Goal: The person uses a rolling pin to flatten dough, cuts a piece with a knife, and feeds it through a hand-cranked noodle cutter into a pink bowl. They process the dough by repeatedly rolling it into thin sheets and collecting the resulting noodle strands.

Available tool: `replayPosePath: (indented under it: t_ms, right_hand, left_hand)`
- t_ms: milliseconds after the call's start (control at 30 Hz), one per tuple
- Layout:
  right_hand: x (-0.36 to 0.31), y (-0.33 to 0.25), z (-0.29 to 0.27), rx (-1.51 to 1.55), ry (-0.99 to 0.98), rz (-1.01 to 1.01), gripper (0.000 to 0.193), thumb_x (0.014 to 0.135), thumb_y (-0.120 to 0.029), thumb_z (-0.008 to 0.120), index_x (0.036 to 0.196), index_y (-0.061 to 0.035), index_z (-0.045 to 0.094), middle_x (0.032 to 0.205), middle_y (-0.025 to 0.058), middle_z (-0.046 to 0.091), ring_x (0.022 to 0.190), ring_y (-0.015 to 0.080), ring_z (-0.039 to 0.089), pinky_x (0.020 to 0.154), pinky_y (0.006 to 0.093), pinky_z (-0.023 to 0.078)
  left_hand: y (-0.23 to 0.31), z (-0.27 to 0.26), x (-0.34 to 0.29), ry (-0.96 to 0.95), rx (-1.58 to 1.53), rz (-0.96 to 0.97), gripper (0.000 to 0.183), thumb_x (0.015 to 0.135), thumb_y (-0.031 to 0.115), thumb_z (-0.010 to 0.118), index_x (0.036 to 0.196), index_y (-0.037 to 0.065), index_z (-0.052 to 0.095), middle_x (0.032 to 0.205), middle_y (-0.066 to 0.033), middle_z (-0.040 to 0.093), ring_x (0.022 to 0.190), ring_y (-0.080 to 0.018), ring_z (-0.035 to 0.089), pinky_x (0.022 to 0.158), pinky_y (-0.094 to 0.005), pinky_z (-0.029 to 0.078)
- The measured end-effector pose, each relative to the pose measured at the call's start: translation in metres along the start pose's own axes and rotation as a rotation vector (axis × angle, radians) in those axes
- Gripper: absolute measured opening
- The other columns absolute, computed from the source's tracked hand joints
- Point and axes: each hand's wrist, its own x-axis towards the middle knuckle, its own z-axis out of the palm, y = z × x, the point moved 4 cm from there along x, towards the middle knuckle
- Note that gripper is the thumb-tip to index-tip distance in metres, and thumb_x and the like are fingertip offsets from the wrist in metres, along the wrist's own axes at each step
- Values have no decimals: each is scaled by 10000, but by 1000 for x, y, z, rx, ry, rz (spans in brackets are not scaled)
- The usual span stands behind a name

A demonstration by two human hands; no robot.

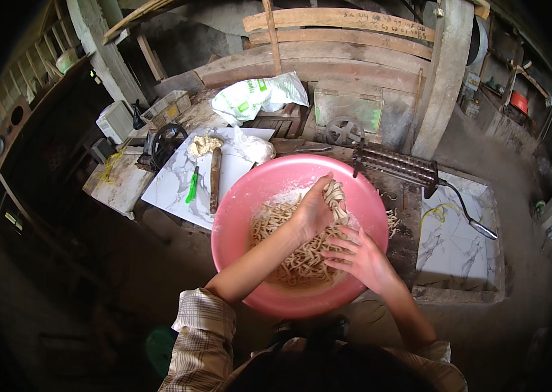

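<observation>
A large pink basin (235,222) stands before me, dusted inside with white flour. Many short, thick dough strands (299,261) lie in a heap in it. My left hand (314,214) is raised over the heap, its fingers closed round a bunch of dough strands (334,195) that hangs past the fingertips. Just below and to the right, my right hand (362,260) is held over the strands with its fingers spread and nothing in its grasp. The two hands are apart.
Left of the basin, a marbled board (174,179) bears a wooden stick (216,179), green-handled knife (192,187), dough lump (203,145) and plastic bag (255,145). A hand-cranked roller machine (398,167) stands at the right, its crank jutting over a marbled slab (449,251). Behind lies a white sack (259,98).
</observation>
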Motion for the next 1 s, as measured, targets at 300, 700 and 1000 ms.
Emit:
replayPosePath:
  t_ms: [300,700,1000]
  right_hand:
    - [110,13,29,226,220,-239,305,912,-148,559,1174,-18,469,1121,103,508,1067,228,524,1041,393,411]
    - [127,-17,25,-821,511,-332,164,865,-132,618,975,-18,580,757,44,608,662,100,532,592,247,418]
    - [120,-43,8,-1465,542,-458,174,819,-162,656,891,-14,601,790,111,641,756,206,618,692,341,459]
  left_hand:
    - [72,-50,-26,101,958,473,225,864,98,625,1045,16,519,924,-49,598,835,-109,581,733,-257,484]
    - [90,-104,-10,50,834,409,223,879,176,620,962,-30,624,855,-87,683,787,-132,647,674,-243,494]
    - [98,-98,-2,122,1239,516,240,806,171,694,948,-20,661,744,-119,680,642,-141,648,617,-249,499]
